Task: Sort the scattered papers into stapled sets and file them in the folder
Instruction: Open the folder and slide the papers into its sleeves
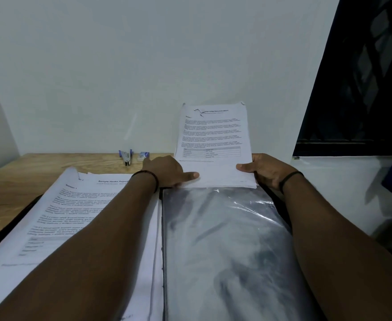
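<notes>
Both hands are up at the far end of the open display folder (225,239), and the stapled set (213,140) stands almost upright between them, its lower edge meeting the top of the clear plastic sleeve (236,205) on the right-hand page. The right hand (267,170) grips the set's lower right corner, thumb across the front of the sheet and fingers behind. The left hand (167,172) holds the lower left edge, thumb pointing along the paper; whether it also has the sleeve's lip cannot be told from here. The heading on the top sheet looks like internship documentation, and a staple appears to sit near its top corner.

On the left half of the folder, a health report set (86,205) lies filed under the left forearm. Far back on the wooden desk (28,181), near the wall, sit the stapler (126,156) and a small box of staples (143,155), just beside each other.

The step looks like feeding this set down into the sleeve. The risk is at the mouth: the plastic is thin and crinkled, so if it is not held open the leading edge may catch and buckle, or slide over the top of the sleeve instead of inside. Uneven pushing from the two hands could skew the pages and jam a corner against the sleeve's side. The left forearm resting over the filed set could also drag it askew.
</notes>
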